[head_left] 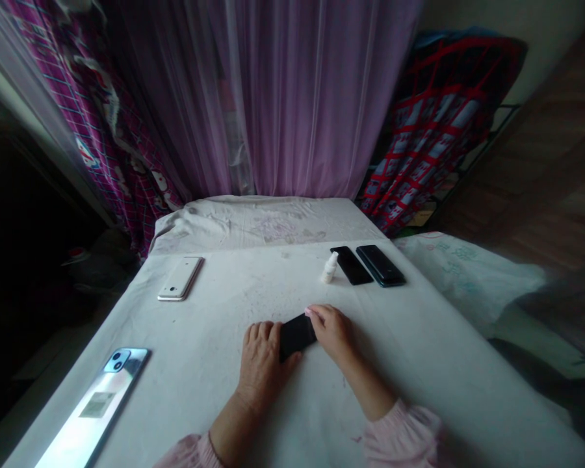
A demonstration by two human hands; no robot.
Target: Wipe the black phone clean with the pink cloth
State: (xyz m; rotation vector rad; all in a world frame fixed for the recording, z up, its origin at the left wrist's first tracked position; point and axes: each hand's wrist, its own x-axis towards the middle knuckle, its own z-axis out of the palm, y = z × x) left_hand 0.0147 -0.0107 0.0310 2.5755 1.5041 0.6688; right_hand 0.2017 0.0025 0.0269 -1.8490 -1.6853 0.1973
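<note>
A dark smartphone [297, 336] lies on the table in front of me, its black face up. My left hand [264, 361] grips its left end, with the thumb along the near edge and the fingers over the far side. At the phone's right end, my right hand [334, 331] is closed, its fingertips pinching a small pale pink piece [309, 312], maybe cloth, against the far corner. Beyond the hands stands a small white spray bottle [330, 268], upright. A black phone [351, 265] lies flat just right of the bottle.
Farther right are stacked dark phones [381, 265]. On the left lie a white phone [181, 278] and a large silvery phone [95, 406], back up, near the table's left edge. A pale cloth covers the table [214, 286]. Purple curtains [312, 97] hang behind it.
</note>
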